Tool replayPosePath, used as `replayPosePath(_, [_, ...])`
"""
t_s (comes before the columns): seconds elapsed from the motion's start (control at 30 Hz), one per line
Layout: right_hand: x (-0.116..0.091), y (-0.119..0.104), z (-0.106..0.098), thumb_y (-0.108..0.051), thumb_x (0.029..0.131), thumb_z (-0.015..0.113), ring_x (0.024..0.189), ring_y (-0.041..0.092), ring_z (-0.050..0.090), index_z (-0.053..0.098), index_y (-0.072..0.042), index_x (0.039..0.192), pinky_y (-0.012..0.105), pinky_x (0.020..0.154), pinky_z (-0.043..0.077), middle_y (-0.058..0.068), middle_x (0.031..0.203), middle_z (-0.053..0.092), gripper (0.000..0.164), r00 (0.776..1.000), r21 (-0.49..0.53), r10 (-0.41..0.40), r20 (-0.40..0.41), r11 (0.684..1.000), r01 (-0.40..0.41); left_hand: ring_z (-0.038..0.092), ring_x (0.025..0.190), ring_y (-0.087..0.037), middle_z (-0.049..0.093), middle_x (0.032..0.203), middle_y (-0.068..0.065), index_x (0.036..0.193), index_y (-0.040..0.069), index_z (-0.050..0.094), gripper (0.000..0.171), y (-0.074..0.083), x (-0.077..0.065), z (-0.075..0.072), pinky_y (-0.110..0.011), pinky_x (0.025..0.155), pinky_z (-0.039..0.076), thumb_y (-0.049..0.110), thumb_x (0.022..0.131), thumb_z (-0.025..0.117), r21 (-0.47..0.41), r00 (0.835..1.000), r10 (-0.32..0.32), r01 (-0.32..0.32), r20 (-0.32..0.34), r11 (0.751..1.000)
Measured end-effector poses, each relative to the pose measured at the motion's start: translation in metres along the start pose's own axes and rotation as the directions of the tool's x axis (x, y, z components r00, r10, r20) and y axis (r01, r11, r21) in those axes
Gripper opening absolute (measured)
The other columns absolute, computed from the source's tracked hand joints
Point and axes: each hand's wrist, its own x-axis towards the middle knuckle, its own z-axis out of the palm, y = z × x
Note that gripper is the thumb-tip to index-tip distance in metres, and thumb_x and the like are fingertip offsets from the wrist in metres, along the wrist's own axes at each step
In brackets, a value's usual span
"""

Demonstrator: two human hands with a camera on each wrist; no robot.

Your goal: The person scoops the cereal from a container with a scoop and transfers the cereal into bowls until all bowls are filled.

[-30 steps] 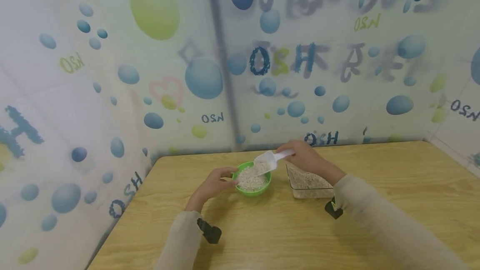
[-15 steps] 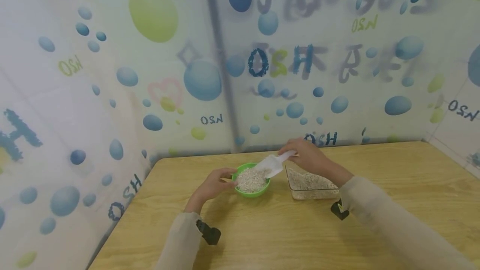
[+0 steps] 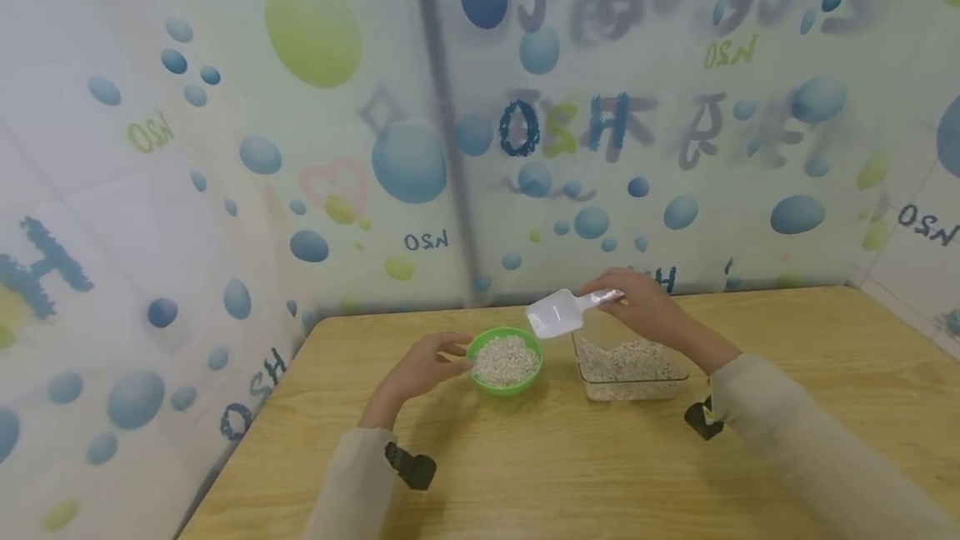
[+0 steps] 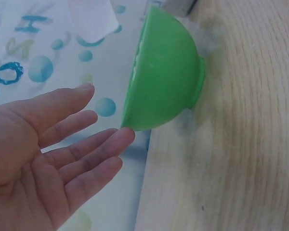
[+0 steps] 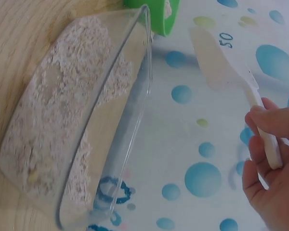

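The person's left hand is reaching with fingers apart and nearly straight, a fingertip touching the rim of the round green bowl of pale flakes, which is standing upright on the wood-grain surface. The right hand is gripping the white scoop by its handle between thumb and curled fingers, the forearm slanting past the clear rectangular container of flakes, while the scoop's blade is hovering clear of the surface and pointing bowlward.
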Motion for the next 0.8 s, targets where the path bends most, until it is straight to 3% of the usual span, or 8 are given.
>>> replayPosePath(0.13, [-0.008,0.007,-0.012,0.008,0.082,0.062,0.098,0.034,0.055,0.065,0.001,0.105,0.045,0.079,0.049,0.016,0.104,0.061,0.024,1.0,-0.013,0.021,0.01,1.0,-0.021,0.059,0.094,-0.031,0.057,0.115,-0.02,0.126,0.002,0.053,0.04,0.009,-0.002,0.0,-0.038,0.074,0.051,0.015,0.089,0.061,0.026,1.0,0.019,-0.019,-0.01,0.999])
replayPosePath(0.33, [-0.023,0.015,-0.035,0.008,0.084,0.059,0.094,0.034,0.054,0.063,0.002,0.106,0.047,0.076,0.047,0.018,0.103,0.058,0.024,0.999,-0.043,0.035,0.02,0.999,-0.034,0.06,0.092,-0.029,0.059,0.113,-0.019,0.127,0.003,0.052,0.04,0.03,0.002,0.01,-0.036,0.074,0.051,0.018,0.091,0.059,0.041,0.992,0.122,-0.122,0.015,0.992])
replayPosePath(0.53, [-0.037,0.019,-0.053,0.008,0.085,0.058,0.094,0.033,0.054,0.063,0.003,0.107,0.047,0.077,0.048,0.015,0.1,0.057,0.023,0.993,-0.072,0.088,0.075,0.994,-0.083,0.06,0.095,-0.027,0.06,0.113,-0.015,0.127,0.006,0.053,0.038,0.052,0.016,0.035,-0.034,0.078,0.05,0.019,0.092,0.058,0.007,0.978,0.197,-0.198,0.065,0.98])
replayPosePath(0.8, [-0.049,0.027,-0.058,0.005,0.087,0.055,0.099,0.037,0.052,0.062,0.004,0.11,0.047,0.078,0.047,0.019,0.107,0.057,0.024,0.971,-0.064,0.157,0.181,0.987,-0.147,0.057,0.103,-0.026,0.056,0.119,-0.015,0.123,0.002,0.057,0.035,0.068,0.037,0.072,-0.035,0.084,0.047,0.015,0.09,0.059,-0.068,0.975,0.192,-0.186,0.114,0.98])
